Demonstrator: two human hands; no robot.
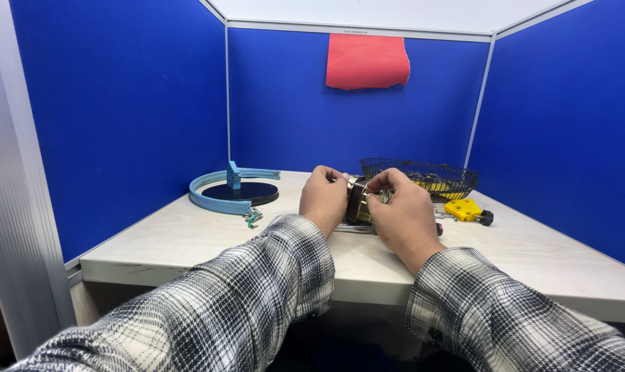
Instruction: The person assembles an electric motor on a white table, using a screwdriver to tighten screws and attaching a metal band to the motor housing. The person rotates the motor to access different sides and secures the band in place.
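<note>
two hands on a brass-coloured part over the pale table

plaid sleeves (271, 289) fill the foreground, both forearms reaching away from the camera. at their ends, left hand (324, 198) and right hand (403, 212) meet over the pale table (188, 238). between them sits a round, brass-coloured part with a dark band (358, 200), and that's our landmark. left hand curls closed against its left side, knuckles up. right hand wraps its right side, fingers (381, 184) bent over the top and pressed onto it. so both hands are gripped on the part, which sits just above the tabletop, near the middle.

just behind and right of the part, a dark wire basket (422, 176), something yellow inside. right of the part, near it, a yellow tool (467, 210) on the table. well to the left, a light blue curved frame (223, 189) lies around a black disc (247, 193). between the frame and the part, a small metal bit (252, 218). high behind the part, a red sheet (367, 62) hangs on the blue partition wall (119, 103).
</note>
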